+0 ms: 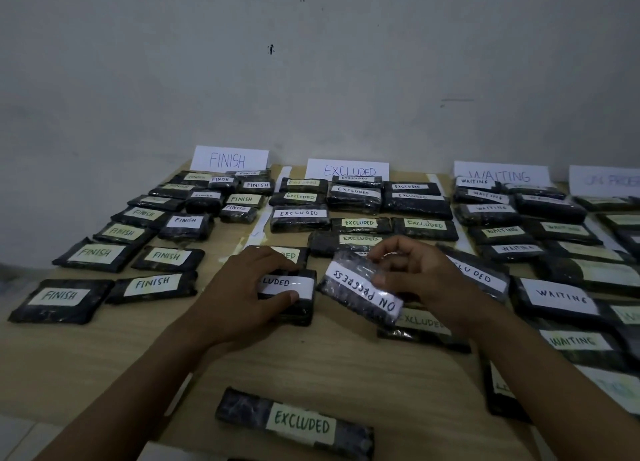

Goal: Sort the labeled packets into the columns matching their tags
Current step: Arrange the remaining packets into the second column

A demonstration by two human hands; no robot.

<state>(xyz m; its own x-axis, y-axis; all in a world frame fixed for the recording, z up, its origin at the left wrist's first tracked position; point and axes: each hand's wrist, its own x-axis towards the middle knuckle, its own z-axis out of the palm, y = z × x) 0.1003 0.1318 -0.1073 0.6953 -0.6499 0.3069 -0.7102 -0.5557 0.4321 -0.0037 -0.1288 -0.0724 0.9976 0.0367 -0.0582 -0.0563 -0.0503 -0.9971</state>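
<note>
Both arms reach forward over the table (311, 360) from the near edge. The left hand (256, 284) lies on top of an EXCLUDED packet (301, 289). Its fingers curl over the far edge and its thumb presses the near side, so it grips the packet. That packet lies flat in the middle column, under the EXCLUDED sign (348, 170), with its long side going left to right. The right hand (412, 270) is bent at the wrist and pinches the ON PROGRESS packet (349, 280), thumb on the white label and fingers curled over the far edge. This packet sits in the middle column too, just beside the left hand's packet. It is slanted: its long side runs from far left to near right, and its words are upside down. Its near end covers part of another EXCLUDED packet (420, 323). I cannot tell if it is lifted off the table.
</note>
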